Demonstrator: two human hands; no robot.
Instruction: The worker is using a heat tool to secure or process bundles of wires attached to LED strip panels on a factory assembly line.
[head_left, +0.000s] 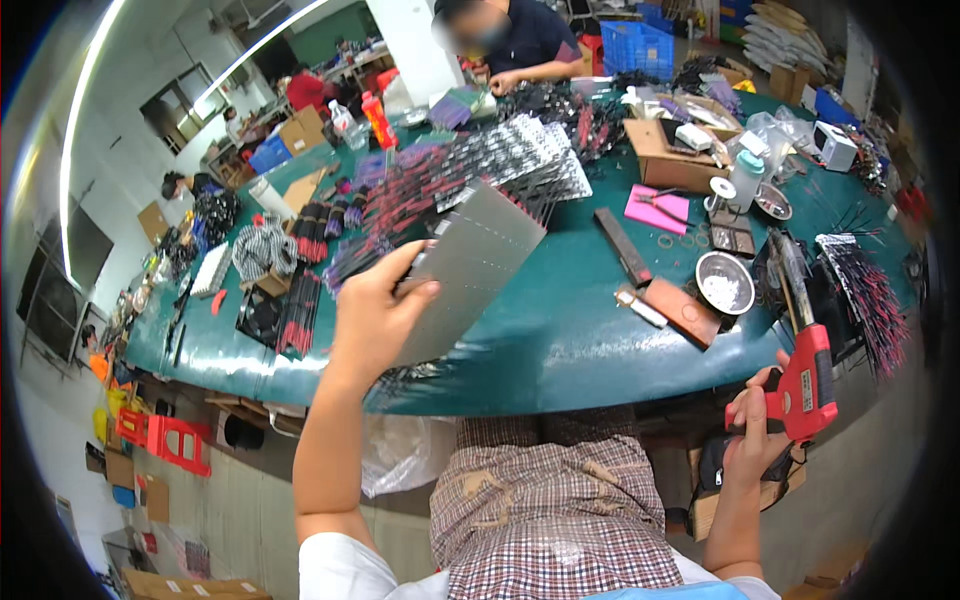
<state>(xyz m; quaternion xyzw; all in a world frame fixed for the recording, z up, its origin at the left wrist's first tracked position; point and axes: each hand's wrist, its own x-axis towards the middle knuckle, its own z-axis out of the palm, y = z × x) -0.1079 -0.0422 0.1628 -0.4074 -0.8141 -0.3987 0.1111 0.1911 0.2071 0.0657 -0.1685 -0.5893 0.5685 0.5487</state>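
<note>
A worker in checked trousers sits at a green-topped workbench (pixel 560 340), both bare hands occupied. Nearest the camera, at the bench's front edge, the right hand (pixel 752 425) has its fingers wrapped around the grip of a red pistol-shaped hand tool (pixel 808 375), whose long dark barrel points up and away over the table. The left hand (pixel 375 315), raised above the bench, has thumb and fingers clamped on the near edge of a flat grey rectangular sheet (pixel 468 268), held tilted over the tabletop.

Just beyond the red tool lie a brown leather-like pouch (pixel 685 310) and a round metal bowl of small white pieces (pixel 725 283), with a bundle of red-and-black wires (pixel 868 295) to the right. Left of the sheet, more bunches of red and black wires (pixel 300 310) rest near the table's edge.

Farther out, a pink pad carrying a pair of pliers (pixel 657 208) sits beside an open cardboard box (pixel 668 155), and racks of dark wired parts (pixel 500 160) spread across the middle. At the far side, another person in a dark shirt (pixel 530 40) works with hands on the table.
</note>
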